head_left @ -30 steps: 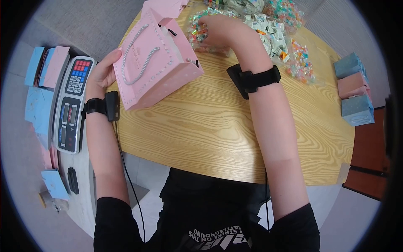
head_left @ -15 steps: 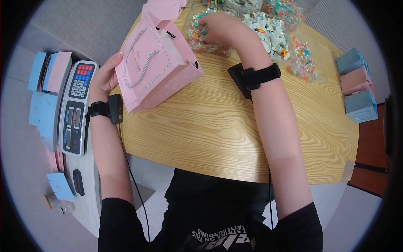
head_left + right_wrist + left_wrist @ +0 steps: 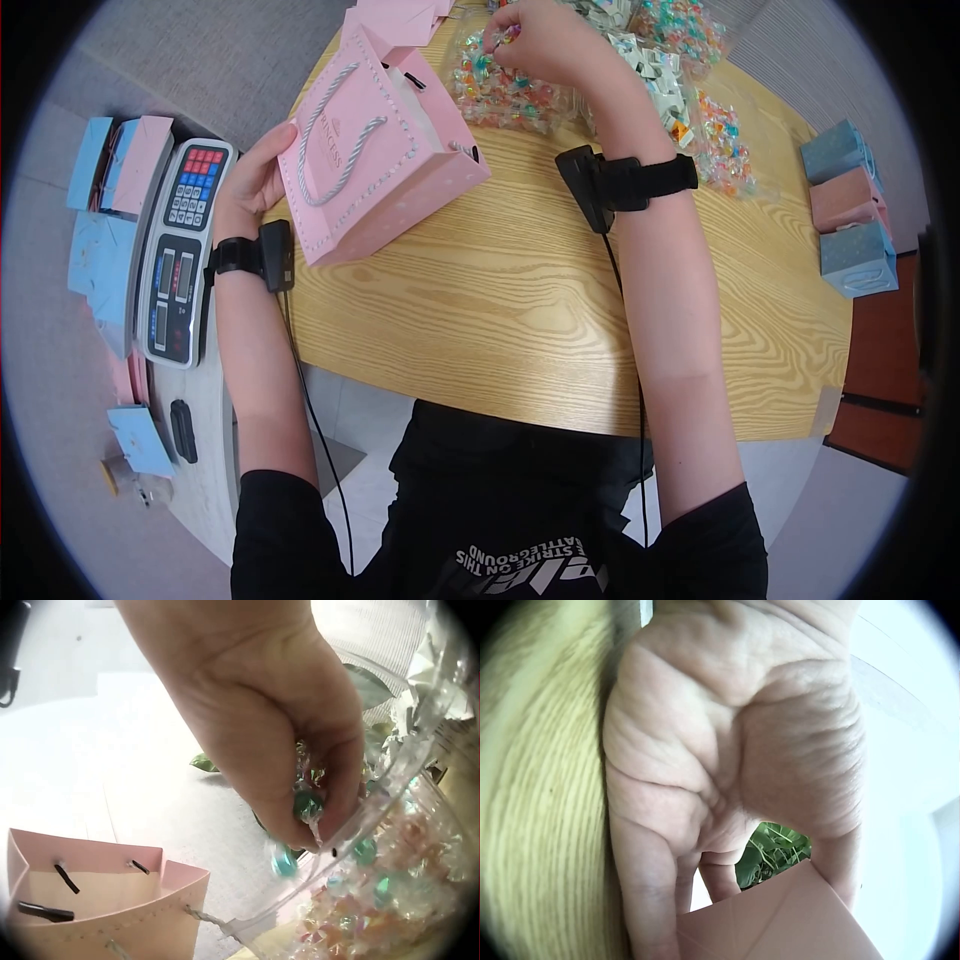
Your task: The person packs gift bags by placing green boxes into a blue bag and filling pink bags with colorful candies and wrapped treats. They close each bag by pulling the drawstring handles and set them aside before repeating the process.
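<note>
A pink paper bag [image 3: 350,160] with rope handles stands tilted on the wooden table. My left hand [image 3: 256,172] grips its left side; in the left wrist view the thumb and fingers of that hand [image 3: 727,750] lie on either side of the pink bag [image 3: 780,922]. Above a clear tray of wrapped candies [image 3: 510,98], my right hand [image 3: 548,42] pinches several candies. The right wrist view has shiny green wrapped candies [image 3: 307,804] between the fingers of the right hand [image 3: 277,727], at the tray's clear rim [image 3: 345,841]. The bag's open top [image 3: 97,874] is nearby.
More candy lies in trays at the table's far side, some in pale wrappers [image 3: 655,85]. A scale [image 3: 178,270] stands at left among blue and pink bags. Small bags [image 3: 850,210] stand at the right edge. Another pink bag [image 3: 392,20] lies behind the gripped one.
My right hand has lifted up and away from the candy tray, with candies between its fingers. The left hand keeps its grip on the bag, which has barely shifted.
</note>
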Demonstrator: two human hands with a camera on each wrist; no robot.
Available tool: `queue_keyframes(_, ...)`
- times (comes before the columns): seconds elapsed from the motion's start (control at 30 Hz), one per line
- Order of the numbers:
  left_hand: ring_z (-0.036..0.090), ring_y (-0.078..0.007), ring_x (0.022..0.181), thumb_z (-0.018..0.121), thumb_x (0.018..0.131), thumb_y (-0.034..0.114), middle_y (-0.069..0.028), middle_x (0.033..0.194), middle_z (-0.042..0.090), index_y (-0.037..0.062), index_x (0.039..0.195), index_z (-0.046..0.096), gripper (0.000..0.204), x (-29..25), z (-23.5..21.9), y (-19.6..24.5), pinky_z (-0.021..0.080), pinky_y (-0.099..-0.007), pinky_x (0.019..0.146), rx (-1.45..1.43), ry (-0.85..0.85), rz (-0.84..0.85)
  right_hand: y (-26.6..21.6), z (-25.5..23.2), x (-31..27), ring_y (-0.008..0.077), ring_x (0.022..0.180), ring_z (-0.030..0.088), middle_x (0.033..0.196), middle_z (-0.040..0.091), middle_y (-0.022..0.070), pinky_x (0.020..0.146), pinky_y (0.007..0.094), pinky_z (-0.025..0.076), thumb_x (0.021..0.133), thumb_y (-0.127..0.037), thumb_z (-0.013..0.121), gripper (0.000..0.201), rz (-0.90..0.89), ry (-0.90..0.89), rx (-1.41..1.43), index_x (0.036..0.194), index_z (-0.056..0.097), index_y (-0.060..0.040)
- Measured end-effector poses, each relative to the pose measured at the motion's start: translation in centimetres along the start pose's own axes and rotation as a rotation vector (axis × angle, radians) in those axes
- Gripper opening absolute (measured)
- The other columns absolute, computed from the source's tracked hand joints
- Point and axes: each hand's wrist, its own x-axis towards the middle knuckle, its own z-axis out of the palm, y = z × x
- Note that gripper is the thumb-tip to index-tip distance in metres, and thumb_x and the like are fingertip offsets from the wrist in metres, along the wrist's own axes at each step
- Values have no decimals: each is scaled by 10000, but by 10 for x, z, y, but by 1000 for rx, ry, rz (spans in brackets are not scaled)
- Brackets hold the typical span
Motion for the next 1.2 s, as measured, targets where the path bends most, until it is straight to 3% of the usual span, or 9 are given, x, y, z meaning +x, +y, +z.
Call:
queue_keyframes(0.3,615,-191,979,642,838,180,-180,1123,585,-88,1183,482,466,0,3,0,531,-296,832,9,19,6,-31,-25,-8,306,705,631,753,642,195,667,344,503,689,-84,605,170,62,-14,88,835,680,-42)
queue_keyframes(0.4,616,-193,978,646,835,178,-182,1123,585,-89,1185,479,471,0,2,1,531,-297,833,3,6,-2,-47,-31,-14,275,688,636,735,652,169,648,348,500,699,-90,611,155,-101,10,293,819,669,-11)
queue_keyframes(0.47,618,-198,976,651,831,179,-184,1125,585,-89,1187,477,479,0,1,1,531,-297,832,-3,7,-5,-58,-35,-23,245,690,640,720,657,145,644,342,500,713,-85,610,178,-251,-135,485,851,661,14)
queue_keyframes(0.57,619,-207,979,646,832,168,-192,1130,581,-92,1194,467,479,1,-1,0,538,-306,826,-22,-10,-7,-73,-29,-23,230,708,642,718,656,141,643,333,502,736,-75,587,202,-241,-335,549,901,658,19)
queue_keyframes(0.67,620,-215,982,635,838,158,-201,1135,575,-94,1200,457,475,1,-3,0,545,-317,820,-51,-33,-22,-88,6,-19,279,768,657,932,657,136,673,343,541,689,-139,655,404,-174,-361,330,1091,631,-115)
queue_keyframes(0.83,620,-213,982,622,849,152,-205,1135,573,-94,1198,455,459,1,-4,0,548,-321,817,-69,-49,-23,-92,25,-21,287,839,647,959,643,159,619,365,549,726,-157,599,397,-351,-382,180,1103,607,-31)
queue_keyframes(1.0,620,-198,969,617,857,167,-190,1123,579,-93,1196,459,456,0,0,0,544,-302,814,-36,-13,6,-86,0,-27,271,829,641,960,649,132,669,325,545,738,-222,617,395,-188,-564,652,1071,624,-11)
queue_keyframes(1.1,617,-189,966,619,857,180,-178,1121,582,-89,1197,461,462,0,0,0,536,-292,819,-20,-49,3,-75,9,-19,257,806,639,958,646,134,644,318,535,719,-211,633,396,-148,-490,923,1070,631,-28)
queue_keyframes(1.2,614,-186,972,622,855,185,-172,1130,579,-84,1203,460,469,2,-1,0,530,-292,830,-18,-49,6,-82,-21,-23,229,715,642,730,655,146,645,336,504,752,-84,571,205,-23,-422,691,913,654,12)
